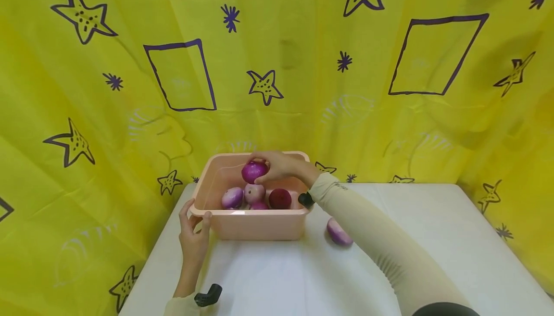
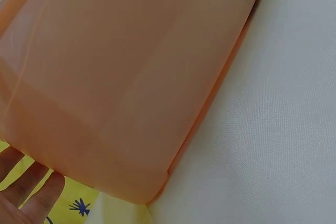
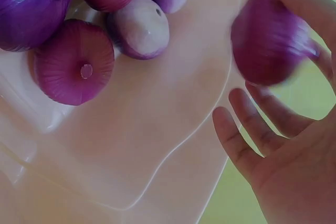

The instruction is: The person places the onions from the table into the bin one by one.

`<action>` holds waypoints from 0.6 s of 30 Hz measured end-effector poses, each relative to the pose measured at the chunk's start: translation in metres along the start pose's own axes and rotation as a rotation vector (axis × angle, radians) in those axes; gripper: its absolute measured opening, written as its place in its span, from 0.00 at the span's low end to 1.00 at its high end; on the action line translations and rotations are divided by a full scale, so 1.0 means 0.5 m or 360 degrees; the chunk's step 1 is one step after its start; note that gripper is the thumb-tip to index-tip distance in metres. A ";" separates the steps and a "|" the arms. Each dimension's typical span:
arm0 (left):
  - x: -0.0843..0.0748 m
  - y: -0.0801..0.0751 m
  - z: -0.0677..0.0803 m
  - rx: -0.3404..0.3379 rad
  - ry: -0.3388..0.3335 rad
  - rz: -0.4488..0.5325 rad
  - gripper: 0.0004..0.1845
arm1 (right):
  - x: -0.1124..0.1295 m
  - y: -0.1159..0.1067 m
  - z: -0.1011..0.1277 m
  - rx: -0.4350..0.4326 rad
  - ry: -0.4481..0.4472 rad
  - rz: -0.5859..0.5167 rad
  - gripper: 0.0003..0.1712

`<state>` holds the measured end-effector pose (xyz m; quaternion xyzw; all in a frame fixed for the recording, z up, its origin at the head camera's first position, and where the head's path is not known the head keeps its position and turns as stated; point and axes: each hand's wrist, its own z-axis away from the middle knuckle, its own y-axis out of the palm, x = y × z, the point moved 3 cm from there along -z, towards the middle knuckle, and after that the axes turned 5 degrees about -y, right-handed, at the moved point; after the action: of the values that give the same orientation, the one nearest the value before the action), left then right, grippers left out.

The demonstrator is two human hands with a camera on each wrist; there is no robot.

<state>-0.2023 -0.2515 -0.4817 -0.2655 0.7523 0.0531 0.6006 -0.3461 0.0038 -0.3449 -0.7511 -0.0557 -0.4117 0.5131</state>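
Observation:
My right hand [image 1: 280,166] pinches a glossy purple onion [image 1: 254,171] over the far part of a peach plastic basin [image 1: 259,227]. In the right wrist view this onion [image 3: 269,38] is held between thumb and index finger, the other fingers spread. Inside the basin lie several onions, among them a dark red one [image 1: 280,199], a pale purple one [image 1: 254,193] and a purple-and-white one [image 1: 232,197]. At the basin's near left corner, my left hand [image 1: 193,241] grips the rim. Only some of its fingers [image 2: 44,195] show in the left wrist view, beside the basin wall.
A purple-and-white oblong vegetable [image 1: 339,233] lies on the white table [image 1: 268,277], right of the basin and close to my right forearm. A yellow curtain [image 1: 294,128] with drawn stars hangs right behind the basin and along both sides.

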 end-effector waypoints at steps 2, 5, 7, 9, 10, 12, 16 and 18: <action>-0.002 0.000 0.000 0.0000 0.0007 0.0004 0.33 | 0.000 -0.002 0.000 0.0010 0.0015 0.0025 0.36; -0.004 0.000 0.000 -0.0001 0.0015 0.0000 0.34 | 0.001 -0.004 -0.001 0.0021 0.0021 0.0081 0.40; -0.005 0.001 0.000 -0.0001 0.0013 -0.0012 0.34 | 0.002 -0.006 -0.001 0.0027 0.0028 0.0104 0.41; -0.010 0.001 0.002 -0.0005 0.0012 -0.0019 0.34 | 0.002 -0.007 0.000 0.0030 0.0025 0.0097 0.41; -0.014 0.002 0.003 -0.0006 0.0010 -0.0018 0.33 | 0.002 -0.008 0.001 0.0028 0.0025 0.0092 0.41; -0.029 0.002 0.009 -0.0007 0.0009 -0.0018 0.33 | 0.003 -0.011 0.003 0.0018 0.0016 0.0089 0.41; -0.046 0.001 0.016 -0.0008 0.0005 -0.0010 0.32 | 0.007 -0.021 0.016 -0.0019 -0.0022 0.0106 0.41; -0.041 0.001 0.014 -0.0008 0.0000 -0.0017 0.32 | 0.011 -0.029 0.028 -0.0050 -0.0037 0.0109 0.41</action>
<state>-0.1934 -0.2416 -0.4648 -0.2711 0.7508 0.0519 0.6001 -0.3419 0.0201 -0.3326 -0.7652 -0.0293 -0.3860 0.5144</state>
